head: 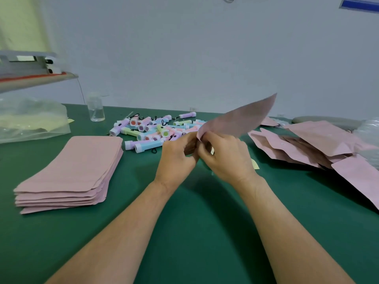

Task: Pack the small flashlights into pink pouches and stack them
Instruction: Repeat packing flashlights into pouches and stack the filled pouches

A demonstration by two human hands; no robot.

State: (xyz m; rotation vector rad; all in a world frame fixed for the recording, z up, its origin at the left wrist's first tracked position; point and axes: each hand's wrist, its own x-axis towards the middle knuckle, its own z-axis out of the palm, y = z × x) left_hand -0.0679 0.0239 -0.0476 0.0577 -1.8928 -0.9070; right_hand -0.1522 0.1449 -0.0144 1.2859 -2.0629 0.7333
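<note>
Two hands meet over the middle of the green table (194, 232). The left hand (176, 158) and the right hand (227, 158) both pinch the near end of one pink pouch (240, 119), fingers curled on its edge. The rest of the pouch fans up and away toward 1 o'clock, clear of the table. Whether a flashlight is already inside cannot be told, as the fingers hide the mouth.

**Task items.** The small flashlights (155, 130) lie in a loose pile at 12 o'clock, just beyond the hands. They have pastel bodies with white ends, and some trail dark wrist cords. A squared stack of flat pouches (78, 171) sits at 9 to 10 o'clock. A looser heap of pouches (307, 144), overlapping and slightly puffed, spreads from 2 to 3 o'clock and is judged to be the finished ones.

**Handling.** The pouch looks thin, light and springy. It holds its own shape in the air yet bends at the grip, so it is best taken at the mouth, one wall per hand, and peeled apart. The walls probably cling together and slide under dry fingers. Each flashlight appears light, rigid and smooth, and liable to roll. It should be gripped across the barrel with the cord tucked in, so that it does not snag the opening. Puffed pouches will stack less squarely than the flat ones.

**Surroundings.** A clear bottle (95, 108) stands at 11 o'clock, and a plastic bag (30, 119) lies at 10 o'clock.

**Writing.** None is legible. The pouches appear blank, and a blue sign (361, 4) at the upper right is too blurred to read.
</note>
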